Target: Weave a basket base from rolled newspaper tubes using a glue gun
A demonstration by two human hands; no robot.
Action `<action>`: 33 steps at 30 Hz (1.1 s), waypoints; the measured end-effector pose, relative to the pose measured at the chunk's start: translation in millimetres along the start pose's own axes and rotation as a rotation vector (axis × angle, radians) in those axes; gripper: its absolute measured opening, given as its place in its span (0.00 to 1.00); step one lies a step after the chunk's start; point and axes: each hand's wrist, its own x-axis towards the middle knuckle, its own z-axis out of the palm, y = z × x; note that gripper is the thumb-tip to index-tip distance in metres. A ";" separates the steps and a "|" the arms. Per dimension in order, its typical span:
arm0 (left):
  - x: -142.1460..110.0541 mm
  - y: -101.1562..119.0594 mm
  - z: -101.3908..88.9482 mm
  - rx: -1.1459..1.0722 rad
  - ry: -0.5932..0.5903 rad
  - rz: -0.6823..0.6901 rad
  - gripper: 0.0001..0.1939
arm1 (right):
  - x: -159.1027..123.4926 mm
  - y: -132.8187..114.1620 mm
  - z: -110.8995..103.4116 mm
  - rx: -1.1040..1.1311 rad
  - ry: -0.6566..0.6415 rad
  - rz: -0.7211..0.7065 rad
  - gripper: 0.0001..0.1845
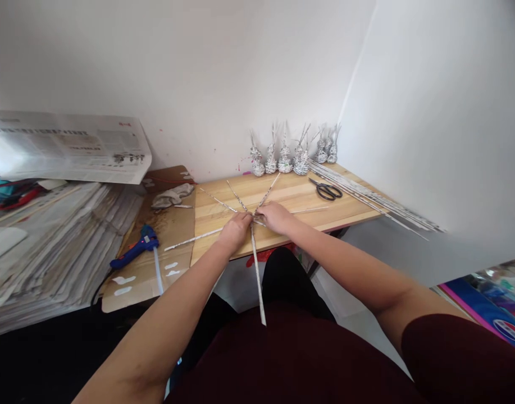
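Observation:
Several thin rolled-paper sticks [258, 275] spread out like a star from one crossing point at the near edge of the wooden tabletop [299, 193]. My left hand [235, 231] grips the crossing from the left, fingers closed. From the right, my right hand [274, 217] pinches the sticks at the same spot, its fingertips close to the left ones. One stick points down toward my lap; others fan out over the wood. The crossing itself is mostly covered by my fingers.
Along the wall stand several woven paper figures [285, 161]. Black-handled scissors [328, 191] lie beside a bundle of paper sticks [367, 196] overhanging the right edge. At left are a blue glue gun [135, 248] on cardboard [139, 283], a glove [173, 196] and stacked newspapers [84, 241].

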 end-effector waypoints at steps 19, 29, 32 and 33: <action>2.5 3.3 -2.7 -0.029 0.003 -0.034 0.22 | -31.1 15.0 -29.6 -0.241 -0.069 -0.047 0.12; 0.9 5.0 -1.7 -0.037 0.018 -0.050 0.17 | -29.9 -7.8 -44.3 -0.290 -0.056 -0.022 0.14; 0.6 6.6 -2.0 -0.038 0.016 -0.059 0.16 | -23.5 0.7 -43.5 -0.256 -0.039 -0.098 0.12; 0.7 7.2 -2.2 -0.036 0.017 -0.064 0.16 | -21.8 4.0 -41.7 -0.254 -0.036 -0.115 0.11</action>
